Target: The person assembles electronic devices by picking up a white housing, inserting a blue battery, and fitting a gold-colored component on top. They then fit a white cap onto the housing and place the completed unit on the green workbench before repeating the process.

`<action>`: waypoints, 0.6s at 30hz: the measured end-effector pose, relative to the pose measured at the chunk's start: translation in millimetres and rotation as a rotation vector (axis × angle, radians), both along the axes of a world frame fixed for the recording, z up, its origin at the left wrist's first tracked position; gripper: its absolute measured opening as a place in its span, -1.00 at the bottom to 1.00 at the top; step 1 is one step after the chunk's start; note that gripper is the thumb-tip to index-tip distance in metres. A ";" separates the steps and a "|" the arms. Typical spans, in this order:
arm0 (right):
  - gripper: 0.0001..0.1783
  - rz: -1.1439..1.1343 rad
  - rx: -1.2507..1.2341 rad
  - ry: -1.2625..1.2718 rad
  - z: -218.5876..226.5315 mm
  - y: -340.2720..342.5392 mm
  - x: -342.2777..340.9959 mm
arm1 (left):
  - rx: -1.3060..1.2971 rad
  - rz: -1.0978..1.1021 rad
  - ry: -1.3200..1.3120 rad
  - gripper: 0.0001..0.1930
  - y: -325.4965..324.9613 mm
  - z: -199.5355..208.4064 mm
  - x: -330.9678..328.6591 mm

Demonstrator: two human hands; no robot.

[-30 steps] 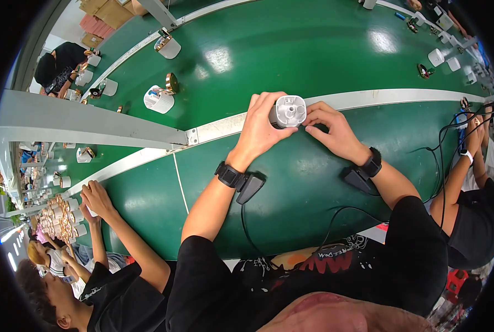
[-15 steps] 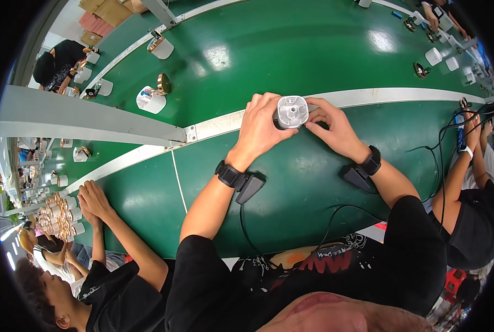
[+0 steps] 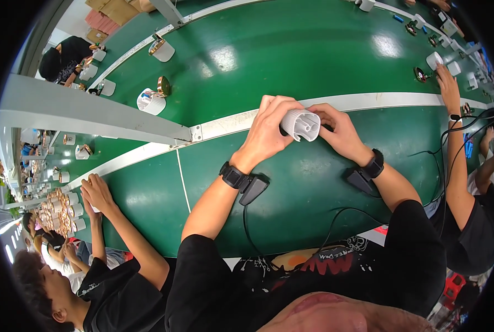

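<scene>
A white ribbed plastic housing [image 3: 297, 118] is held between my two hands above the near green bench. Its open end is tilted toward me and to the right, showing ribs, a central post and a notch in the lower rim. My left hand [image 3: 262, 131] wraps round its left side. On its right, the curled fingers and thumb of my right hand [image 3: 344, 134] grip the rim. Black bands with small dark boxes and cables are on both my wrists.
A white metal rail [image 3: 230, 125] and an upright post [image 3: 92, 118] border my bench [image 3: 247, 205]. Beyond stand white housings [image 3: 154, 103] with copper-coloured parts. At right, a co-worker's hand [image 3: 448, 86] touches a white housing [image 3: 434, 60]. Another person's hands [image 3: 96, 193] are at left.
My hands have turned the housing from facing upward to tilted right and lowered it slightly. The right co-worker's arm has reached forward to a white housing.
</scene>
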State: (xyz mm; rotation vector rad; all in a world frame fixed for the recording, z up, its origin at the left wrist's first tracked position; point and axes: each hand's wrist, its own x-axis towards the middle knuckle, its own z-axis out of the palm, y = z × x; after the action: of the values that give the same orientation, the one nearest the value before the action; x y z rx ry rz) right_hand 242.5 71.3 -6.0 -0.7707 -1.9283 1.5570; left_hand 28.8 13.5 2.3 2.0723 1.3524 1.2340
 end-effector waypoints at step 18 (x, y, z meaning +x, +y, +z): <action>-0.64 -0.022 0.055 -0.033 0.2 -4.7 -0.4 | -0.039 -0.065 -0.039 -0.37 -1.4 2.2 0.1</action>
State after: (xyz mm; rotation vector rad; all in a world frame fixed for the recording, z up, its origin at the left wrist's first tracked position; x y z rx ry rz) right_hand 242.1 66.6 -5.8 -0.7961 -1.9711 1.4804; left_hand 28.9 12.0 4.5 2.0378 1.2721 1.2052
